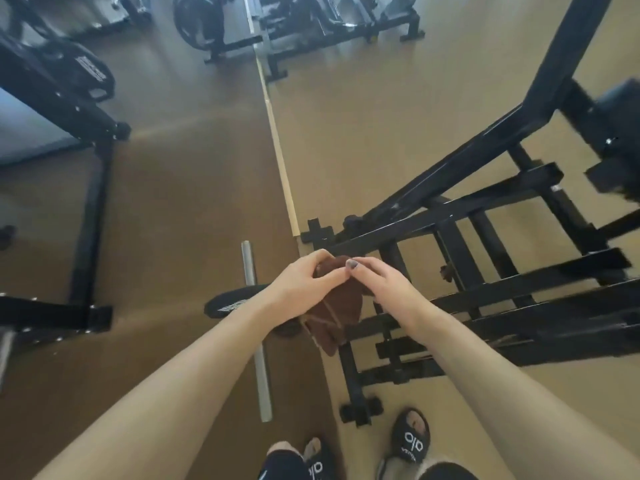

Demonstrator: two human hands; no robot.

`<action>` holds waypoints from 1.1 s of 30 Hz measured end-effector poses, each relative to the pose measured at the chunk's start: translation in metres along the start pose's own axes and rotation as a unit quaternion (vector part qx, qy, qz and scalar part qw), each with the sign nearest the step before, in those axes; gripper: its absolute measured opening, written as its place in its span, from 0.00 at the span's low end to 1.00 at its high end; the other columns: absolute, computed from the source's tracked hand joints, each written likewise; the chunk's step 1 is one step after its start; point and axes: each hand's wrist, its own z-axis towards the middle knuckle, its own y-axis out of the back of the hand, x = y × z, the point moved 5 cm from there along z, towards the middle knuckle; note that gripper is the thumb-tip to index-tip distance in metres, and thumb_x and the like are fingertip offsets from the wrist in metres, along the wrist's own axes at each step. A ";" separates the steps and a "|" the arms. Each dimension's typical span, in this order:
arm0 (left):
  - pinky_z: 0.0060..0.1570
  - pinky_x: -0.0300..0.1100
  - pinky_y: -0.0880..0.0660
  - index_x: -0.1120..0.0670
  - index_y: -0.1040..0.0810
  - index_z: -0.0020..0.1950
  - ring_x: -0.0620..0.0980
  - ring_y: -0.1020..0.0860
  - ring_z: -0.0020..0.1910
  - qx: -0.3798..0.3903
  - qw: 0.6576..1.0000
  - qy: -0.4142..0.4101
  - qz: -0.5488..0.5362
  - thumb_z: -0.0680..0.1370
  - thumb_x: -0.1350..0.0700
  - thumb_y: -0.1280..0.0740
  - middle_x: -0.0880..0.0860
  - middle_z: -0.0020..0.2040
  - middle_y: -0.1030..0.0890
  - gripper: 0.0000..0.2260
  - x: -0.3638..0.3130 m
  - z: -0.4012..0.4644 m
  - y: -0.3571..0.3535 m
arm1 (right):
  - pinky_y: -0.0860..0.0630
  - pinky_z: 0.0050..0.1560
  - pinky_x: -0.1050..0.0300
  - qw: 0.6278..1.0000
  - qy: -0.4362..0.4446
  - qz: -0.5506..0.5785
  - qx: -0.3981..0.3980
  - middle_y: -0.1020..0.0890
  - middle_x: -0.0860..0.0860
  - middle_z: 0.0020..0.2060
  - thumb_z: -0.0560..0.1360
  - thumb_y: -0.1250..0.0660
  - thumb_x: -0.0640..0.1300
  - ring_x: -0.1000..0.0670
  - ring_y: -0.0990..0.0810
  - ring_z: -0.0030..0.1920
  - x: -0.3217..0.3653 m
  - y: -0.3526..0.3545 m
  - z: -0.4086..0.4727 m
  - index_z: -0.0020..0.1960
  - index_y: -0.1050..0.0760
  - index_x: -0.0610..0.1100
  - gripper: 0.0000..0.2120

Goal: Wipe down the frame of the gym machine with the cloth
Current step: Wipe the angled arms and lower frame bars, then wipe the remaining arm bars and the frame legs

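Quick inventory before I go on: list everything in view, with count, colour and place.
cloth: one, brown, held in both hands at centre frame, hanging down below them
gym machine frame: one, black, right half of the view, on the tan floor
silver bar: one, grey metal, on the floor left of the frame, partly behind the left forearm
weight plate: one, black with white lettering, on the bar, under the left wrist
other machines: several, black, left side and top edge; exact count unclear
floor strip: one, pale, running from top centre to the frame
slippers: two, black with white marks, bottom edge
left hand: on the cloth
right hand: on the cloth
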 end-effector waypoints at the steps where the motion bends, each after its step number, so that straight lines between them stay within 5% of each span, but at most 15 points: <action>1: 0.51 0.40 0.19 0.49 0.25 0.63 0.48 0.18 0.53 0.000 1.000 0.019 -0.020 0.81 0.39 0.37 0.49 0.55 0.19 0.17 -0.012 -0.010 0.008 | 0.25 0.42 0.68 1.000 -0.006 0.021 -0.002 0.19 0.55 0.57 0.80 0.37 0.62 0.54 0.20 0.58 0.012 0.000 -0.008 0.65 0.25 0.54 0.18; 6: 0.62 0.51 0.21 0.45 0.32 0.67 0.52 0.17 0.56 0.060 0.982 0.072 -0.165 0.77 0.34 0.32 0.55 0.61 0.21 0.25 -0.031 -0.043 0.050 | 0.18 0.49 0.54 0.992 -0.060 0.102 -0.033 0.14 0.48 0.52 0.79 0.32 0.61 0.47 0.15 0.55 0.064 -0.010 -0.026 0.59 0.20 0.47 0.20; 8: 0.65 0.54 0.23 0.41 0.36 0.70 0.53 0.18 0.59 0.118 0.976 0.040 -0.181 0.73 0.43 0.24 0.55 0.64 0.22 0.31 -0.027 -0.051 0.070 | 0.18 0.49 0.52 0.992 -0.077 0.087 -0.046 0.13 0.46 0.52 0.78 0.31 0.62 0.45 0.15 0.54 0.079 -0.021 -0.020 0.58 0.18 0.45 0.21; 11: 0.60 0.51 0.20 0.37 0.42 0.70 0.53 0.19 0.59 0.162 0.985 -0.021 -0.059 0.69 0.59 0.21 0.54 0.63 0.25 0.40 -0.016 -0.055 0.102 | 0.15 0.50 0.49 0.992 -0.081 0.054 -0.075 0.13 0.44 0.51 0.76 0.28 0.62 0.44 0.13 0.50 0.103 -0.045 -0.008 0.57 0.18 0.44 0.22; 14: 0.46 0.41 0.18 0.43 0.38 0.68 0.47 0.18 0.49 0.107 0.992 -0.069 -0.024 0.76 0.60 0.25 0.51 0.57 0.23 0.29 0.002 -0.050 0.144 | 0.15 0.53 0.45 0.988 -0.086 0.078 -0.107 0.13 0.43 0.49 0.75 0.25 0.59 0.44 0.12 0.45 0.127 -0.080 0.003 0.57 0.18 0.43 0.21; 17: 0.56 0.48 0.19 0.45 0.26 0.62 0.46 0.16 0.51 0.100 0.987 -0.045 -0.122 0.81 0.48 0.30 0.50 0.54 0.16 0.12 0.026 -0.047 0.191 | 0.17 0.58 0.46 0.974 -0.083 0.177 -0.112 0.15 0.36 0.54 0.72 0.24 0.61 0.41 0.13 0.51 0.143 -0.123 0.007 0.65 0.22 0.35 0.34; 19: 0.64 0.55 0.22 0.45 0.23 0.63 0.49 0.16 0.57 0.108 0.977 0.004 -0.185 0.81 0.42 0.32 0.49 0.57 0.15 0.13 0.042 -0.043 0.221 | 0.21 0.65 0.45 0.970 -0.063 0.216 -0.090 0.18 0.36 0.52 0.71 0.25 0.66 0.41 0.16 0.53 0.152 -0.155 0.007 0.67 0.24 0.35 0.40; 23: 0.70 0.56 0.27 0.47 0.21 0.67 0.52 0.17 0.60 0.147 0.960 0.068 -0.229 0.76 0.33 0.33 0.50 0.60 0.15 0.26 0.049 -0.042 0.264 | 0.31 0.73 0.44 0.965 0.008 0.249 -0.083 0.16 0.52 0.60 0.76 0.29 0.60 0.48 0.19 0.64 0.180 -0.210 0.002 0.67 0.22 0.50 0.24; 27: 0.68 0.51 0.27 0.50 0.18 0.64 0.51 0.16 0.59 0.194 0.956 0.093 -0.200 0.82 0.36 0.40 0.50 0.58 0.14 0.22 0.036 -0.043 0.281 | 0.25 0.69 0.42 0.948 0.064 0.280 -0.139 0.15 0.48 0.60 0.78 0.28 0.44 0.46 0.17 0.61 0.206 -0.229 -0.002 0.66 0.21 0.47 0.17; 33: 0.68 0.50 0.27 0.51 0.20 0.66 0.50 0.16 0.58 0.187 0.964 0.073 -0.174 0.84 0.42 0.39 0.49 0.58 0.14 0.18 0.017 -0.040 0.293 | 0.24 0.68 0.43 0.938 0.054 0.306 -0.155 0.15 0.47 0.59 0.81 0.32 0.43 0.47 0.16 0.60 0.204 -0.216 0.000 0.66 0.20 0.44 0.14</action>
